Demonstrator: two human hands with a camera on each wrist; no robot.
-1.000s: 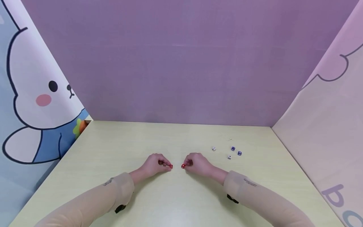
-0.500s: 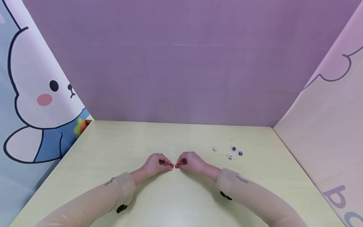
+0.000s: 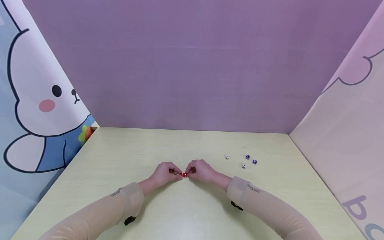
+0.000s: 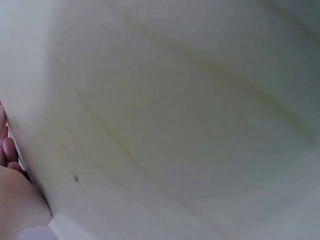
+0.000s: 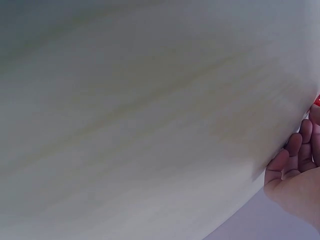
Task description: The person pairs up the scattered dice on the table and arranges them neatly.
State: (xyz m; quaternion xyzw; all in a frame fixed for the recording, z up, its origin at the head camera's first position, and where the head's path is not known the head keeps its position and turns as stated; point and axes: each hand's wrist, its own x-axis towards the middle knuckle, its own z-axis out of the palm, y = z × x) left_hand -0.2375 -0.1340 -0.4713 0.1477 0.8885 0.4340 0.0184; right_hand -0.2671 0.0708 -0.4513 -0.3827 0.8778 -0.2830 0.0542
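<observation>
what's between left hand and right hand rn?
Two red dice, side by side: one pinched by the left hand, the other by the right hand. Head view shows it; too small to tell if they touch.

Beige sleeves carry dark lettering, with black pieces beneath.

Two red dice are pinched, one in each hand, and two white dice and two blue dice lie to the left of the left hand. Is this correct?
The side is wrong: the head view shows the white dice and blue dice to the right of the right hand. It and the left hand each pinch one red die.
</observation>
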